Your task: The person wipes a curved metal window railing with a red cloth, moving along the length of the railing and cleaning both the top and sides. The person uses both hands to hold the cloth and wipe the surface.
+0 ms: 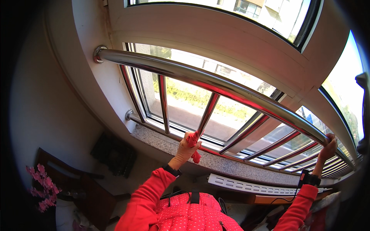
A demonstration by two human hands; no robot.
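Observation:
My left hand (185,148) grips a red cloth (193,141) wrapped around the lower part of an upright metal bar (208,115). One end of the cloth dangles below my fingers. Off to the right, my right hand (328,147) is closed around the thick, shiny top rail (231,83) of the window guard. The guard's thinner lower rail (150,123) runs just above a speckled stone windowsill (170,145). Several more upright bars (163,104) join the two rails.
Behind the guard stands a window frame (208,37) with glass panes. A white slotted radiator (248,186) runs below the sill. At lower left are a dark wooden chair (95,193), pink artificial-looking flowers (44,184) and a dark object (115,153) on the floor.

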